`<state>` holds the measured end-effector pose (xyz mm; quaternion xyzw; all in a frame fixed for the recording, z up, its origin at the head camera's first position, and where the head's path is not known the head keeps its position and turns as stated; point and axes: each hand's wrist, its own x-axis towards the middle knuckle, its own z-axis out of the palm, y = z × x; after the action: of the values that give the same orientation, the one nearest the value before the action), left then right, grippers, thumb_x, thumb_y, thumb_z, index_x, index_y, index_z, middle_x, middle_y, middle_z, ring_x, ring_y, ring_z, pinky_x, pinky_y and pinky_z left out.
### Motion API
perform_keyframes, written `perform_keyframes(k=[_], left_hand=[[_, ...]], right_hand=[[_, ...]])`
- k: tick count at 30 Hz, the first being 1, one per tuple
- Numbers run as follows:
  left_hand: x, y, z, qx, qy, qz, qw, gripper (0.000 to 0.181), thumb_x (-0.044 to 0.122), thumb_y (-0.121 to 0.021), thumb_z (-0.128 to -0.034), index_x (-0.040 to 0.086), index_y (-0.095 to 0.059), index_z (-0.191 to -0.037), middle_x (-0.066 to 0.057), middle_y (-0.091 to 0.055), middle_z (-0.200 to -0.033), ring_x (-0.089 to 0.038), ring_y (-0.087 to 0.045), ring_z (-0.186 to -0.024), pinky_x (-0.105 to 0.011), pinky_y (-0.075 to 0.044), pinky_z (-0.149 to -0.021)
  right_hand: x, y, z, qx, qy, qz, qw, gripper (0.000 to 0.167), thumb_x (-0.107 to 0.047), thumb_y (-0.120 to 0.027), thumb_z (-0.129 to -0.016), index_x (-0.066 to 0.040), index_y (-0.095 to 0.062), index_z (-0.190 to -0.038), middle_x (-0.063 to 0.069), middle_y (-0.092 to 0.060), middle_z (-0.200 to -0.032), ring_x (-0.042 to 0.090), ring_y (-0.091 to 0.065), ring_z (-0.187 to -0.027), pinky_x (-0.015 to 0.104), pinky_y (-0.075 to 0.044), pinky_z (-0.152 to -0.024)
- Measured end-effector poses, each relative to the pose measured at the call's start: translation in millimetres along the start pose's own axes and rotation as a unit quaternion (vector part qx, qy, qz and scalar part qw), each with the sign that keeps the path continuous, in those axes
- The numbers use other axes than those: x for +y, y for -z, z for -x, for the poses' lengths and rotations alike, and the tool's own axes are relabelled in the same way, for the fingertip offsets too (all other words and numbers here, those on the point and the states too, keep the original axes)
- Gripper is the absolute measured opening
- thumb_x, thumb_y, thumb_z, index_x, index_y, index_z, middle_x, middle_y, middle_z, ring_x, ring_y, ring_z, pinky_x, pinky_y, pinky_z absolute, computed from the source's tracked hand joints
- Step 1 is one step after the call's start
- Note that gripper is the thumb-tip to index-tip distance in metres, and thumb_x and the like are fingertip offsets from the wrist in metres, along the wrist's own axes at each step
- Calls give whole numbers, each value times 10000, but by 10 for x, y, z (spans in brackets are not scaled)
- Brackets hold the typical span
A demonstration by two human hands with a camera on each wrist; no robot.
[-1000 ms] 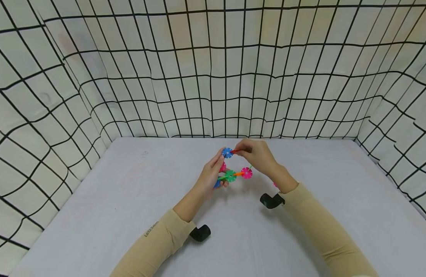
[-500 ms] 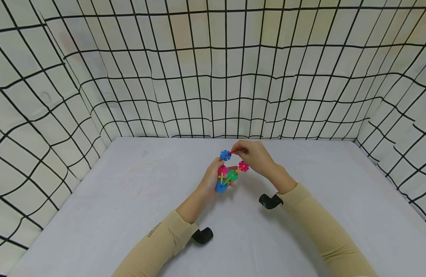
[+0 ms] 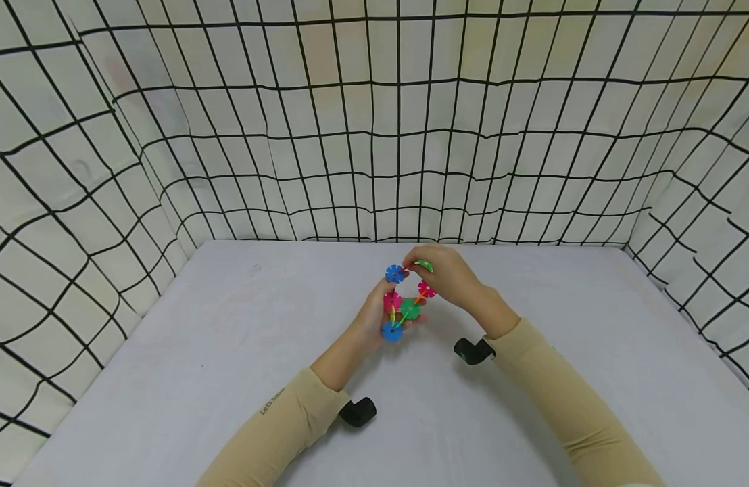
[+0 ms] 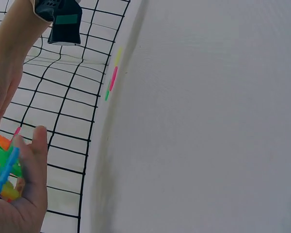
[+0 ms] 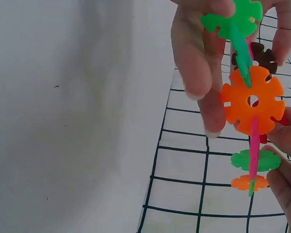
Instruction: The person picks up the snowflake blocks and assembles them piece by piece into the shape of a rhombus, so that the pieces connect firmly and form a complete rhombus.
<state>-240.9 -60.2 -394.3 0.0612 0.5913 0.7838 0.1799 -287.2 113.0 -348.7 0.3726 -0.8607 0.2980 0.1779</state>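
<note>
My left hand [image 3: 370, 316] holds a loop of joined plastic snowflake discs above the table. A blue disc [image 3: 395, 273] sits at its thumb, with a pink disc [image 3: 393, 302], a green disc [image 3: 410, 308] and a lower blue disc [image 3: 392, 331] against the palm and fingers. My right hand [image 3: 447, 272] pinches a red disc beside the upper blue one; whether these two are joined I cannot tell. A green disc [image 3: 424, 265] shows at its fingers. In the right wrist view an orange disc [image 5: 252, 99] joins a green disc [image 5: 240, 19] and a pink one seen edge-on.
A white-covered table [image 3: 240, 325] lies under both arms, with black netting [image 3: 399, 169] over white cloth behind and at the sides. Black wrist cameras [image 3: 358, 412] hang under the sleeves. Thin yellow, pink and green slivers [image 4: 113, 78] show near the table edge.
My left hand has turned, bringing the lower discs into fuller view and nearer together. My right hand has moved slightly left, and a green disc now shows at its fingers.
</note>
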Motion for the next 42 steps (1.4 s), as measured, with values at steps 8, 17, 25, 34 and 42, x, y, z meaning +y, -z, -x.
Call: perform_keyframes(k=[8, 17, 25, 34, 42], left_hand=[[28, -12, -12, 82, 102, -98, 9999, 576, 460, -294, -1093, 196, -267, -1605, -240, -570, -1420, -291, -714, -1056, -302, -543, -775], [35, -32, -48, 223, -56, -367, 9991, 578, 460, -314, -1118, 157, -221, -1602, -249, -564, -1424, -366, -693, -1115, -403, -575, -890], [35, -56, -86, 407, -23, -132, 9991, 532, 415, -337, -1121, 127, -281, -1565, -221, -581, -1417, -350, -714, -1072, -449, -540, -962], [71, -64, -99, 701, -21, 171, 9974, 471, 365, -348, -1121, 100, -373, -1510, -188, -624, -1367, -306, -746, -981, -353, -569, -874], [68, -43, -120, 851, -50, 401, 9956, 413, 304, -364, -1115, 86, -426, -1460, -172, -645, -1315, -249, -760, -899, -339, -582, -850]], right_hand=[[12, 6, -2, 46, 253, 178, 9995, 166, 78, -785, -853, -11, -757, -990, 85, -746, -968, 287, -639, -1062, 416, -538, -956], [5, 21, 15, 93, 443, 476, 9978, 159, 42, -798, -854, -32, -770, -992, 77, -738, -993, 306, -615, -1107, 472, -499, -996], [46, 88, 52, 257, 690, 386, 9965, 261, 89, -792, -842, 3, -754, -1085, 109, -745, -1110, 342, -610, -1169, 465, -503, -1008], [155, 339, 229, 515, 205, -17, 9985, 319, 86, -767, -868, -13, -730, -1169, 118, -719, -1205, 309, -634, -1184, 469, -508, -1002], [403, 532, 508, 128, -754, -535, 9956, 273, 47, -721, -928, -14, -711, -1194, 136, -716, -1172, 294, -681, -1039, 493, -549, -910]])
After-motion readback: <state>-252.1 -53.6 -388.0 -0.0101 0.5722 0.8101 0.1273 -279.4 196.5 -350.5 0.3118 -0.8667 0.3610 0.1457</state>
